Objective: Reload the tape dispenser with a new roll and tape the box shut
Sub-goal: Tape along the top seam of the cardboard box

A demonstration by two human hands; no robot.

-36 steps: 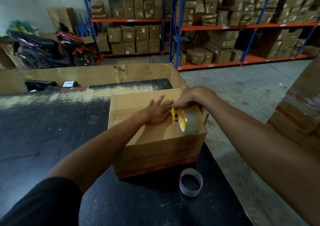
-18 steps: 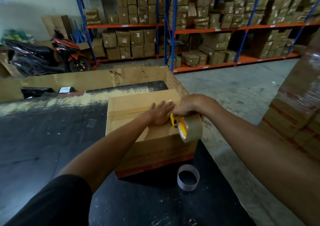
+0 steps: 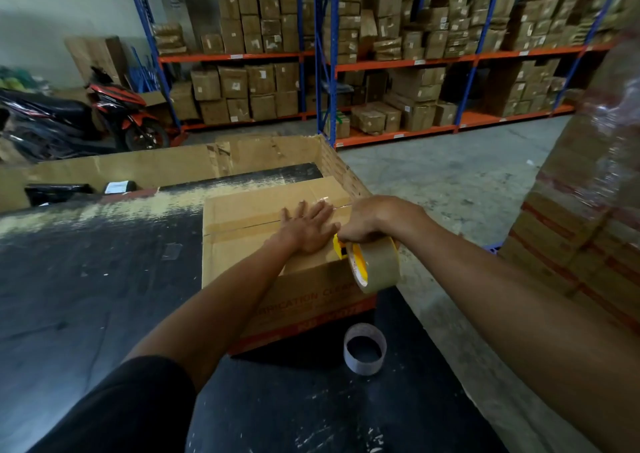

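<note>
A brown cardboard box (image 3: 249,217) with red print on its front sits on the black table (image 3: 90,296). A strip of tape runs along its top seam. My left hand (image 3: 308,230) lies flat on the box top, fingers spread, pressing on the seam. My right hand (image 3: 367,220) grips the yellow tape dispenser (image 3: 341,250), which carries a full roll of brown tape (image 3: 379,267) at the box's right edge. An empty white tape core (image 3: 364,348) stands on the table in front of the box.
A large open cardboard bin (image 3: 173,165) borders the table's far side. A wrapped stack of cartons (image 3: 588,210) stands at the right. Behind are blue-and-orange shelves of boxes (image 3: 398,54) and a parked scooter (image 3: 114,113) at the left.
My left hand has slid further along the seam toward the box's far right. The dispenser in my right hand has stayed at the box's right edge.
</note>
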